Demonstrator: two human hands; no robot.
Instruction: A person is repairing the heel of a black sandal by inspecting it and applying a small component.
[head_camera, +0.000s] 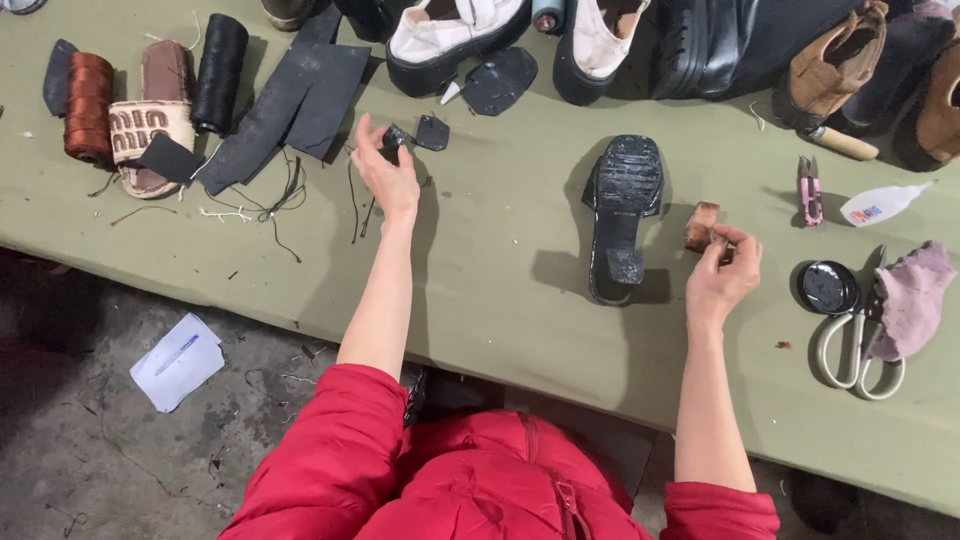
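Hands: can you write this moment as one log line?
left hand: pinching small black piece | right hand: holding brown block | black shoe: sole up between them

— How are the arms set?
— Both bare forearms stretch out from pushed-up red sleeves. The left hand (388, 172) reaches farthest, fingers pinched together.
— And the other?
— The right hand (724, 274) sits nearer, wrist bent, fingertips pinched.

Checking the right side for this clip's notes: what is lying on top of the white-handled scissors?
A crumpled pinkish cloth lies over the scissors, covering most of the blades. Both white handle loops show below it. A round black tin lid sits beside them. Whether the blades are open cannot be seen.
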